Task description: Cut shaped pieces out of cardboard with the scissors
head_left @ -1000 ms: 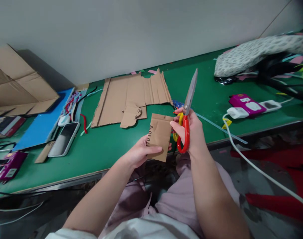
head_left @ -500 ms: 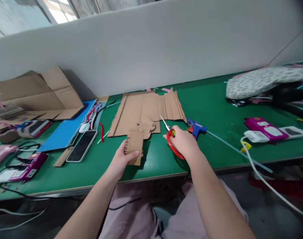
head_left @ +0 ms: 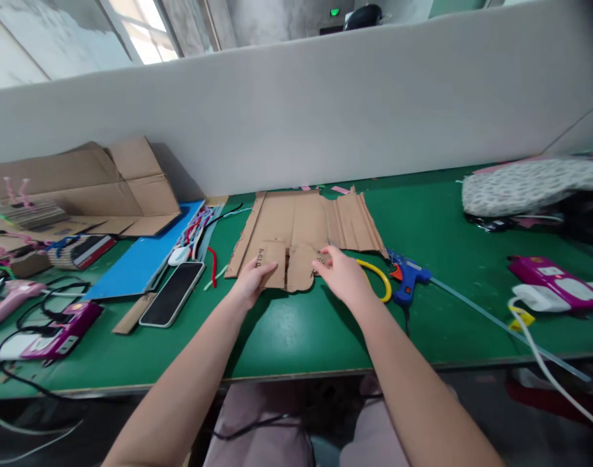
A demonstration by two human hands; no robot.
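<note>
My left hand point(head_left: 254, 280) is closed on a small rectangular cardboard piece point(head_left: 274, 267) with dark print, thumb on top. Just right of it, a second cardboard piece point(head_left: 300, 269) with rounded corners is pinched at its right edge by my right hand point(head_left: 336, 267). The two pieces lie side by side with a narrow gap, over the front edge of a large cardboard sheet point(head_left: 301, 217). Scissors with a yellow handle loop point(head_left: 385, 288) rest beside my right hand, which hides much of them. A blue glue gun point(head_left: 409, 279) with a long glue stick lies farther right.
To the left are a phone point(head_left: 172, 295), a blue board point(head_left: 141, 259), pipe cleaners point(head_left: 199, 227), folded cardboard point(head_left: 145, 188) and a purple power strip point(head_left: 65, 331). Another purple power strip point(head_left: 552, 279) with a white cable and a patterned cloth point(head_left: 530, 188) are on the right.
The scissors have left my right hand and lie on the table. That hand has moved left onto the rounded piece. My left hand has brought its piece forward alongside it.
</note>
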